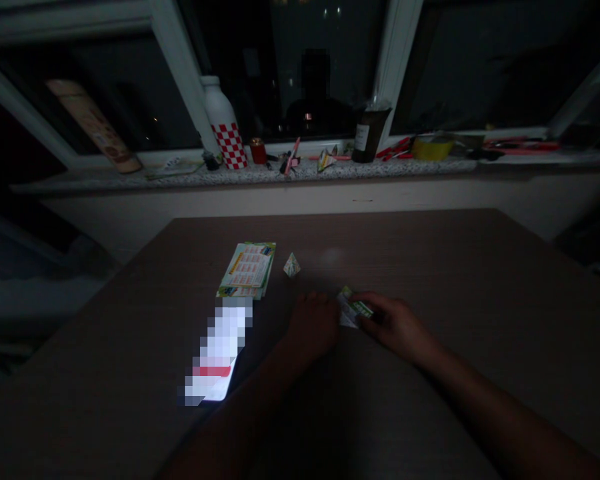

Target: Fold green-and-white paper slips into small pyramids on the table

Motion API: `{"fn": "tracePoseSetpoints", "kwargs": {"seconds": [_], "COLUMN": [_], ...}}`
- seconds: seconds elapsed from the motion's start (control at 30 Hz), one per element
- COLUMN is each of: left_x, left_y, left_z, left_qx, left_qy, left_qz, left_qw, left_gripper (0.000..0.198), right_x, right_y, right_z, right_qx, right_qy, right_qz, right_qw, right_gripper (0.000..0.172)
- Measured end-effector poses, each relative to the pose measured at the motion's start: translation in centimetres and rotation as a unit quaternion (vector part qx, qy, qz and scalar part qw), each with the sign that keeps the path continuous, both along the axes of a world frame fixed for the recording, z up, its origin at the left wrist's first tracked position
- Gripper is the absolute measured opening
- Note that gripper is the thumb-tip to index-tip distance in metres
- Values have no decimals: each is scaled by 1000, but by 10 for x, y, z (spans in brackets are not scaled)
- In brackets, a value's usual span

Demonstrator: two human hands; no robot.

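A small piece of folded printed paper (350, 313), white with green and yellow print, is between my two hands just above or on the table. My right hand (397, 323) pinches its right side, with the thumb below and the fingers over the top. My left hand (314, 323) is closed at the paper's left edge, knuckles upward; its fingertips are in shadow. Beyond my left hand stands a small pointed folded-paper piece (291, 265). Left of that lies a stack of printed calendar sheets (247, 267).
A phone with a lit screen (220, 353) lies left of my left forearm on the brown table (455, 260). Along the windowsill (170, 179) stand a checkered bottle (225, 127), a tall tumbler (95, 127), a dark pouch (367, 137) and a yellow tape roll (433, 148).
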State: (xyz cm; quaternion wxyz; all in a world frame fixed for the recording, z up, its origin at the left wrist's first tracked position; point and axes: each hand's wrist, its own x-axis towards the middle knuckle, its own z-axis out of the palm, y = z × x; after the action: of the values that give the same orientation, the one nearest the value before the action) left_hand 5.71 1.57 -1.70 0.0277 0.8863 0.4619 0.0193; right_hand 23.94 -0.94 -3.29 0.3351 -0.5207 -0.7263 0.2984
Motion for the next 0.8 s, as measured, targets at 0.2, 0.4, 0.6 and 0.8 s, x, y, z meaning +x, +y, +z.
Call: {"fn": "tracePoseSetpoints", "kwargs": {"seconds": [0.2,0.4,0.6,0.8], "left_x": [-1,-2,-1,-1], "left_y": [2,2,2,4], "left_z": [-3,-3,-1,-1], "left_qx": [18,19,6,-6], "left_qy": [-1,-4,6,9], "left_qz": [-11,-20,-17,-12], "left_qw": [1000,1000,1000,1000], "left_gripper": [23,23,23,22], "right_x": [1,-6,-10,-12], "right_y": [2,2,1,0], "right_z": [4,10,10,12], "right_qx": [-17,-11,-38,-21], "right_qy": [-69,-102,-117,-133], "right_qz": [6,9,-18,-17], "right_qw": [997,995,992,991], "right_gripper": [17,14,17,18]}}
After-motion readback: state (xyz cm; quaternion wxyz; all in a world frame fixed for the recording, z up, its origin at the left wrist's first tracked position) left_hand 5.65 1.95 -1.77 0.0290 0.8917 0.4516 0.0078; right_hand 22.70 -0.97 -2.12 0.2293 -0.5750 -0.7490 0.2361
